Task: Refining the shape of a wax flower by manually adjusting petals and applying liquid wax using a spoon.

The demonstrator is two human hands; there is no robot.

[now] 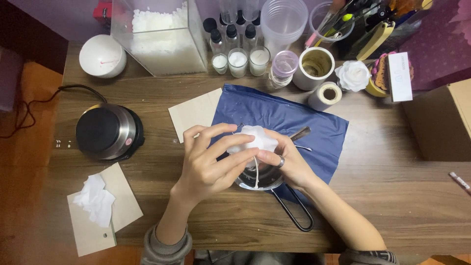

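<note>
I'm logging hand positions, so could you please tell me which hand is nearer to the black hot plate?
Left. The left hand holds the white wax flower just right of the hot plate; the right hand grips the flower's far side, farther away.

A home candle-making corner: a wooden desk (392, 196) carries a small electric hot plate (109, 131) at 9 o'clock, a clear bin of white wax flakes (159, 37) at 11, 3 filled glass votives (239, 62) and dropper bottles (231, 34) at 12.
</note>
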